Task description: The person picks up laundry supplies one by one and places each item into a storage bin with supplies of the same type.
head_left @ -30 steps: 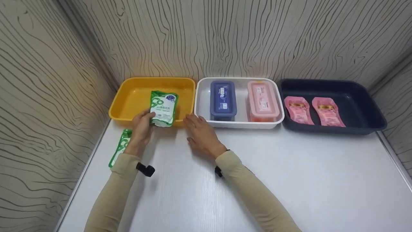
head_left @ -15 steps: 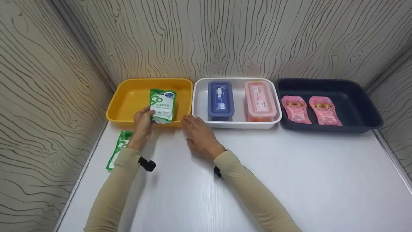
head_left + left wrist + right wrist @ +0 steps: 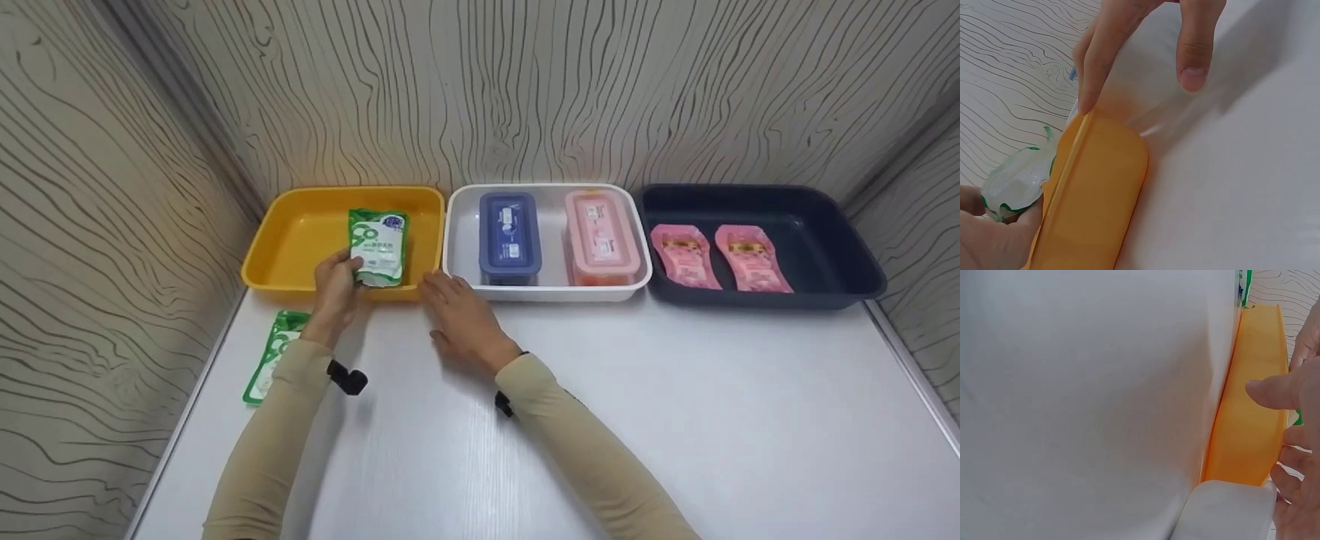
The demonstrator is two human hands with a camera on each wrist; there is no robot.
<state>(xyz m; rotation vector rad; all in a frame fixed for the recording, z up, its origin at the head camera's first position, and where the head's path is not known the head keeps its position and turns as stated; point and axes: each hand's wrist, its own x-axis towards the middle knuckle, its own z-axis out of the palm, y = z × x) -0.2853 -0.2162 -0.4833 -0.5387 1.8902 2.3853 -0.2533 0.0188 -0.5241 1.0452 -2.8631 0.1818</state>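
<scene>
My left hand (image 3: 335, 289) pinches a white and green refill pouch (image 3: 379, 251) at its lower left edge, thumb on the printed front. The pouch leans over the front right part of a yellow bin (image 3: 300, 287), its bottom overlapping the near rim in the head view. Fingertips of my right hand (image 3: 466, 322) rest on the bin's near right corner, with the fingers extended and the thumb apart. In the left wrist view the pouch (image 3: 1016, 183) shows end-on behind the yellow wall (image 3: 1100, 185). A second matching pouch (image 3: 271, 364) lies on the table, partly hidden by my left forearm.
Beside the yellow bin stands a white bin (image 3: 555, 293) with a blue lidded box (image 3: 510, 232) and a pink lidded box (image 3: 602, 232). Farther right, a dark blue bin (image 3: 832, 262) holds two pink pouches (image 3: 752, 259). Wood-grain patterned walls (image 3: 525, 90) rise behind and at both sides.
The held pouch has shifted slightly farther into the yellow bin with my left hand. My right hand stays at the bin's corner. The head view has shifted a little.
</scene>
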